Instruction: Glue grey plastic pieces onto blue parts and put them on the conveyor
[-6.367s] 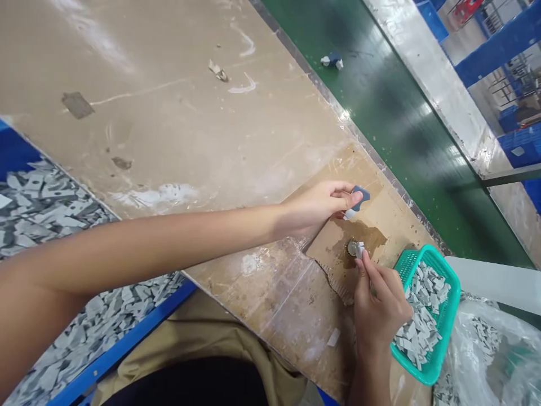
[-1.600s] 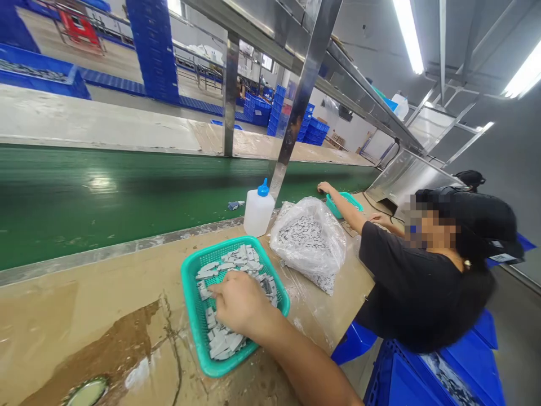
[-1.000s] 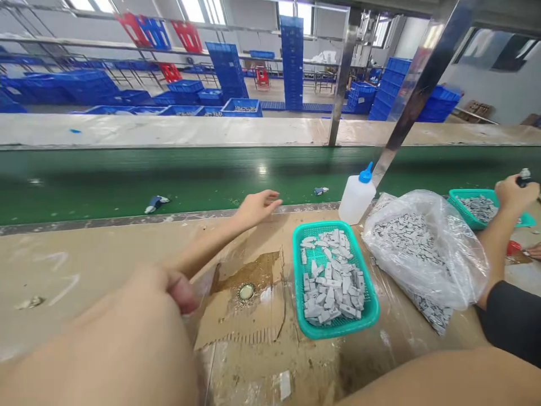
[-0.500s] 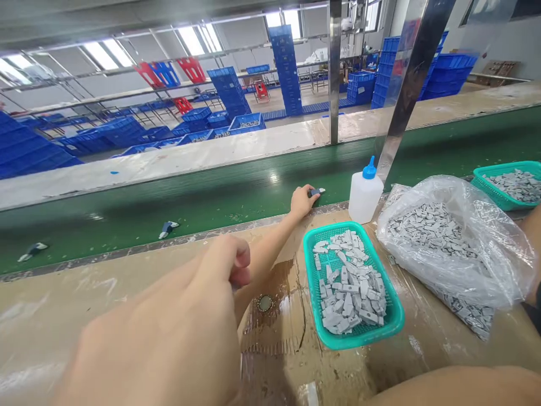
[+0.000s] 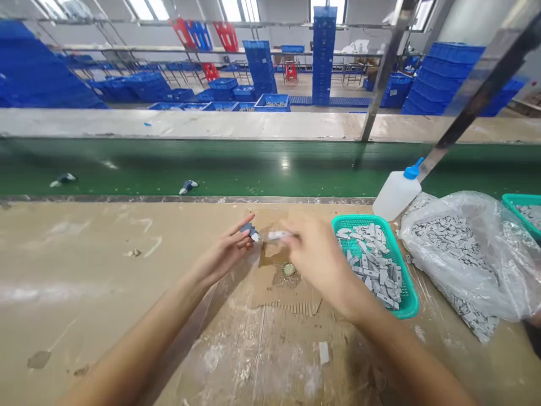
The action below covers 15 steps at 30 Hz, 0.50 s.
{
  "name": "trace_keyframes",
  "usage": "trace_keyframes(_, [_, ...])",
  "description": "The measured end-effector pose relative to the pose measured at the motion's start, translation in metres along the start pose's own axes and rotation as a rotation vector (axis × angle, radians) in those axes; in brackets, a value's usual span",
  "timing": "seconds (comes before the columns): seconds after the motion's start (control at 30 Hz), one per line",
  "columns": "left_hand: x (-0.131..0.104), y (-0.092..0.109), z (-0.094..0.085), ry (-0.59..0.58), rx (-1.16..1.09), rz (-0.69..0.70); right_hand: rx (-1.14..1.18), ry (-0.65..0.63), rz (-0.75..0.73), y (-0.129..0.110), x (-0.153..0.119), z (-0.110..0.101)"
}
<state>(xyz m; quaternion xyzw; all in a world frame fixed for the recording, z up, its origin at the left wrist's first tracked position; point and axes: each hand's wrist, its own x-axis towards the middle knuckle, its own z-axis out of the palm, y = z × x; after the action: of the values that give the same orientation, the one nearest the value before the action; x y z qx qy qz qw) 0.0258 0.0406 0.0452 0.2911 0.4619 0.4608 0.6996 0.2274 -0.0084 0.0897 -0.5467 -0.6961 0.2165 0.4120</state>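
Note:
My left hand (image 5: 230,251) is closed on a small dark blue-grey plastic part (image 5: 249,230) with a whitish end, palm turned inward and index finger stretched out. Facing it, my right hand (image 5: 316,254), blurred by motion, pinches a light grey plastic piece (image 5: 276,234). A narrow gap separates the two pieces. Beneath the hands lies a wet cardboard patch (image 5: 274,290) with a round metal cap (image 5: 288,269) on it. Right beside my right hand stands a green basket (image 5: 412,307) of loose grey pieces (image 5: 380,270), partly hidden by my wrist.
A white squeeze bottle (image 5: 395,194) with a blue nozzle stands tilted in view behind the basket. To the right sits a clear plastic bag (image 5: 499,276) of grey pieces. Two dark assembled parts, one a left part (image 5: 63,180), another a nearer part (image 5: 189,187), lie on the green belt (image 5: 253,169).
A hand was out over the green belt holding a dark part; now both hands are together above the cardboard, each holding a piece. The view has levelled and shifted.

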Motion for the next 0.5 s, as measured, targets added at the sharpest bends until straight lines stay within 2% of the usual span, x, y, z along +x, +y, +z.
trace_keyframes(0.03, [-0.005,-0.002,-0.007,0.018,-0.02,0.008,-0.005,-0.07,0.067,0.008,-0.007,0.006])
trace_keyframes(0.17, [-0.013,-0.012,-0.017,0.095,-0.102,0.005,0.16,-0.135,0.309,0.043,-0.037,0.017])
trace_keyframes(0.23, [-0.013,-0.018,-0.018,0.088,-0.143,-0.022,0.18,-0.121,0.38,0.051,-0.048,0.021])
trace_keyframes(0.37, [-0.011,-0.03,-0.022,0.035,-0.242,-0.037,0.04,-0.029,0.368,0.049,-0.058,0.03])
trace_keyframes(0.5, [-0.009,-0.039,-0.028,-0.092,-0.305,-0.015,-0.108,-0.025,0.283,0.047,-0.063,0.036])
